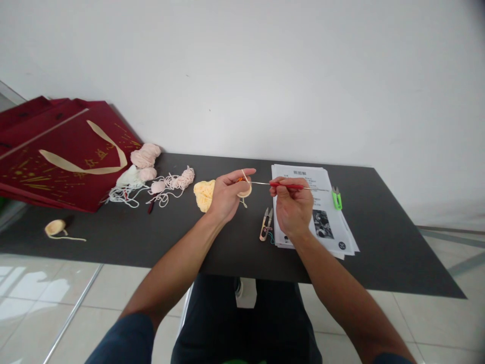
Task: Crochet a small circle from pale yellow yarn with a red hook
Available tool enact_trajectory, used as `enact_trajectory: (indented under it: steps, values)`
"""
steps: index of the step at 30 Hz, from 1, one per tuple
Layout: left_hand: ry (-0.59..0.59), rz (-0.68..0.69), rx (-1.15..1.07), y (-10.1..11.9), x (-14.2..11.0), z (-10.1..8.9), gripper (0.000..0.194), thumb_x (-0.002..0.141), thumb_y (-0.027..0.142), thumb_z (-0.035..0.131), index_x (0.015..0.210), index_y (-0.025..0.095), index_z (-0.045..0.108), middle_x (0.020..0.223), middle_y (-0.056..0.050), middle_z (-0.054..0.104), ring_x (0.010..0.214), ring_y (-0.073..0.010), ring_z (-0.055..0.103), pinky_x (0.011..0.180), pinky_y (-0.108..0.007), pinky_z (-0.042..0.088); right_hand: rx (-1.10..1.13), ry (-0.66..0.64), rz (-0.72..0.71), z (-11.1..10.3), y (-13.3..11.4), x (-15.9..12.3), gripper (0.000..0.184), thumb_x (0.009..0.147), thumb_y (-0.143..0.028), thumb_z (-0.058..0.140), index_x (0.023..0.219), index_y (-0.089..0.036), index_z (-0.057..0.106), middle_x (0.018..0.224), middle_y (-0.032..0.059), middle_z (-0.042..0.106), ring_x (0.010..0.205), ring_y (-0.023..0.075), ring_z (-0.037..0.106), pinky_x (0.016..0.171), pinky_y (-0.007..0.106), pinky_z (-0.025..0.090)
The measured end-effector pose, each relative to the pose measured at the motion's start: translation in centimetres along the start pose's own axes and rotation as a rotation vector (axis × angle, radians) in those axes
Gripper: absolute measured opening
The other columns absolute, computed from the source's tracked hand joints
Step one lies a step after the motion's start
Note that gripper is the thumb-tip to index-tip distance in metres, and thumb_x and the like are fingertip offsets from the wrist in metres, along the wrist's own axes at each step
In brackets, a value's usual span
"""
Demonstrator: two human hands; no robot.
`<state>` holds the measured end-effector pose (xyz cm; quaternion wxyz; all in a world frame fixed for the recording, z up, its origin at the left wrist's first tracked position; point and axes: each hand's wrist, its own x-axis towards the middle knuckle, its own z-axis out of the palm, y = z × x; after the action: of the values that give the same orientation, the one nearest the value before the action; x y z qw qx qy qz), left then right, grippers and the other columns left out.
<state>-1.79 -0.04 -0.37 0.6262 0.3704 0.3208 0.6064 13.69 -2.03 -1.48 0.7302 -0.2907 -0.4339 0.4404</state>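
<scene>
Between thumb and fingers, my left hand (226, 194) pinches a small cream crochet piece (245, 191), its yarn running up over the raised index finger. A bit of orange shows by the fingertips, too small to name. My right hand (293, 202) is closed around the red grip of a crochet hook (290, 186). The hook's thin metal shaft points left and its tip meets the piece at my left fingers. Just left of my left hand lies a ball of yellow yarn (203, 195), partly hidden behind it.
Thread snips (265, 224) lie beside printed sheets (329, 174); green snips (336, 197) rest at the sheets' right edge. Pink yarn (145, 155), white tangled yarn (129, 178) and a cream crocheted piece (55, 227) are leftward, near dark red bags (68, 151). A wall stands behind the table.
</scene>
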Motion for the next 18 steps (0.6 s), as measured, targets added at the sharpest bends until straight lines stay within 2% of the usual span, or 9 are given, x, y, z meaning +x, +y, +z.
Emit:
enact_trajectory:
  steps: [6,13,18]
  values:
    - [-0.018,-0.003,0.014,-0.02,0.12,-0.38,0.029,0.061,0.014,0.071,0.086,0.017,0.085,0.062,-0.001,0.06,0.059,-0.0109,0.045,0.059,-0.029,0.032,-0.049,-0.028,0.013,-0.27,-0.16,-0.17,0.016,0.084,-0.027,0.083,0.09,-0.028,0.068,0.093,-0.0007,0.079,0.073,0.0133,0.069,0.068,0.03,0.056]
    - [-0.079,-0.06,-0.019,0.27,0.13,-0.43,0.032,0.056,0.015,0.064,0.081,0.014,0.085,0.055,-0.002,0.056,0.055,-0.0117,0.042,0.059,-0.031,0.034,0.002,-0.074,0.052,-0.22,-0.44,-0.07,0.016,0.085,-0.028,0.083,0.089,-0.027,0.068,0.091,-0.0012,0.079,0.072,0.0122,0.067,0.067,0.029,0.054]
    - [-0.096,-0.116,-0.066,0.63,0.18,-0.47,0.027,0.054,0.014,0.067,0.076,0.013,0.084,0.059,-0.005,0.061,0.055,-0.0113,0.046,0.059,-0.03,0.038,0.064,-0.088,0.087,-0.21,-0.67,0.25,0.021,0.082,-0.032,0.086,0.087,-0.026,0.066,0.088,-0.001,0.078,0.068,0.0109,0.063,0.064,0.027,0.052]
